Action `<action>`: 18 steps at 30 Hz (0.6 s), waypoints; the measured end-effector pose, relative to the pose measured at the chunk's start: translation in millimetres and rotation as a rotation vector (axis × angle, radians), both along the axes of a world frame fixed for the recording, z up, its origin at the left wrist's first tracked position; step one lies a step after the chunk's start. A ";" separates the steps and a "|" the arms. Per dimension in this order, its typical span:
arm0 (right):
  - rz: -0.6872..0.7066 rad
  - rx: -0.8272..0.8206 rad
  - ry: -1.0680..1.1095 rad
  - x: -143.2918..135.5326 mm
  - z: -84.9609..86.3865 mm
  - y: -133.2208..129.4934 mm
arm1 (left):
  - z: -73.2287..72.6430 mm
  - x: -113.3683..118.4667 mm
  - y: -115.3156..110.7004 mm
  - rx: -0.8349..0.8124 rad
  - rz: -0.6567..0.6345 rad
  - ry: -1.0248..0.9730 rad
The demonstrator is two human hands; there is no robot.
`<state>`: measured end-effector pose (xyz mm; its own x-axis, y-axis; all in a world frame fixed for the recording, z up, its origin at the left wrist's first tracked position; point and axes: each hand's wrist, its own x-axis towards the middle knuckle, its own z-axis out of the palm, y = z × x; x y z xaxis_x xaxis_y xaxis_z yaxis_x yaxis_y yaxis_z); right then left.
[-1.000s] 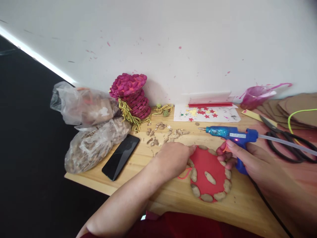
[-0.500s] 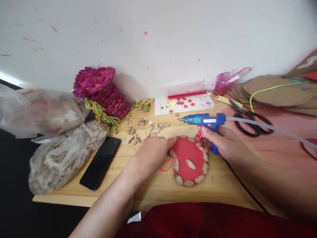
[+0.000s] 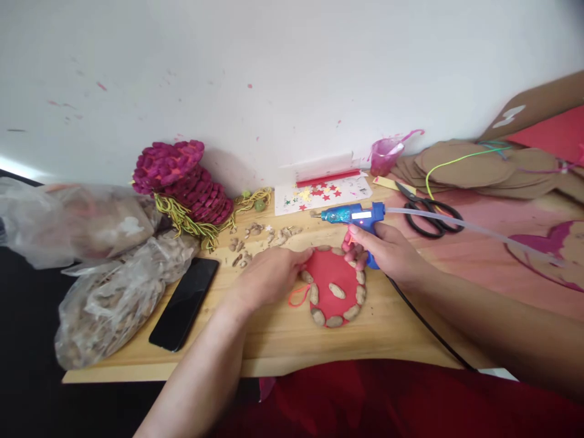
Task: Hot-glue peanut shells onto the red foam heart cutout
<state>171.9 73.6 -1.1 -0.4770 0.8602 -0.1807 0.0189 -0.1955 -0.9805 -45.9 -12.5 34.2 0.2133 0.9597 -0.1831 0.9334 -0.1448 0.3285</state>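
Observation:
A red disc (image 3: 326,272) lies on the wooden table, with peanuts in shell around its rim and one peanut (image 3: 336,291) near its middle. My left hand (image 3: 274,271) is closed at the disc's upper left edge, fingertips on the rim; what they pinch is hidden. A loop of orange cord (image 3: 298,296) sticks out beside it. My right hand (image 3: 387,249) is closed around the handle of a blue glue gun (image 3: 353,214), whose nozzle points left above the disc. Its thumb and fingertips also pinch a bit of orange cord (image 3: 351,236) at the disc's upper right.
Loose peanuts (image 3: 285,234) lie behind my left hand. A phone (image 3: 185,304), a plastic bag of peanuts (image 3: 114,310) and a magenta peanut-covered object (image 3: 182,179) stand left. Behind are star cutouts (image 3: 326,196) on paper. Scissors (image 3: 433,219), a pink cup (image 3: 385,157) and cardboard discs (image 3: 465,167) are right.
The camera view has turned to the right, so everything sits further left in the picture. Both hands keep about the same places at the disc.

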 end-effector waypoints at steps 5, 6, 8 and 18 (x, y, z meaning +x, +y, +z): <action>-0.003 0.072 0.062 3.1 0.4 5.2 | 2.5 -17.1 7.3 0.093 0.116 -0.198; -0.018 0.091 0.067 3.8 -0.6 7.4 | 3.2 -19.0 8.3 0.107 0.156 -0.237; -0.043 0.123 0.075 4.9 -3.4 11.8 | 5.8 -19.4 8.6 0.118 0.193 -0.261; 0.007 0.305 -0.010 9.2 -10.1 9.2 | 15.8 32.9 -45.7 0.153 0.182 -0.081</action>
<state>181.1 82.8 -11.2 -0.4827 0.8721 0.0805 0.0296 0.1081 -0.9937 -13.0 -58.2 50.1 0.0424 0.9989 -0.0223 0.9202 -0.0304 0.3902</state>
